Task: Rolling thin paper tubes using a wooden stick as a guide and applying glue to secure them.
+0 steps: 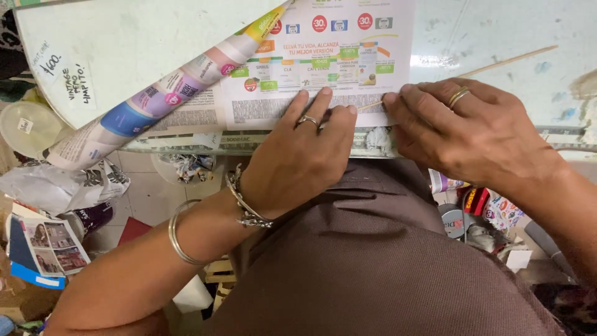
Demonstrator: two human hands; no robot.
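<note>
A printed magazine page (323, 62) lies on a pale worn table (497, 31) near its front edge. A thin wooden stick (504, 62) runs from the back right down under the page's near edge. My left hand (301, 155), with a ring and bracelets, presses its fingertips on the page's lower edge over the stick. Beside it, my right hand (472, 134), wearing a gold ring, pins the page's right corner with its fingers. Both hands hold the paper edge against the stick.
A curled magazine (143, 106) lies at the left of the page. A pale board with handwriting (112, 50) rests over it. Below the table edge, the floor holds crumpled paper (62, 183), a photo booklet (46, 249) and colourful clutter (479, 211).
</note>
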